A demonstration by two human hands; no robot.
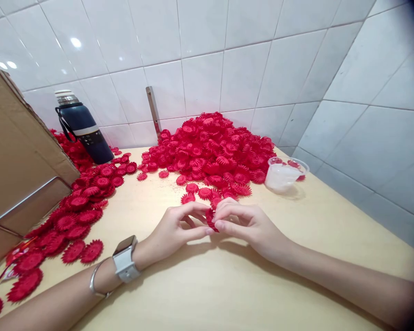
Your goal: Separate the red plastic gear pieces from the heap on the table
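My left hand (174, 230) and my right hand (248, 223) meet over the middle of the pale table (227, 285). Together their fingertips pinch one small red flower-shaped piece (211, 219), mostly hidden between the fingers. A white watch and a thin bracelet sit on my left wrist. Just beyond the hands rises a big heap of the same red flower pieces (214, 149) against the tiled wall. More flat red flower pieces (72, 220) spread along the left side of the table.
A clear plastic cup (284, 174) stands right of the heap. A dark blue flask (83, 128) stands at the back left, next to a cardboard box (17, 156) with a metal bar. Tiled walls close the back and right.
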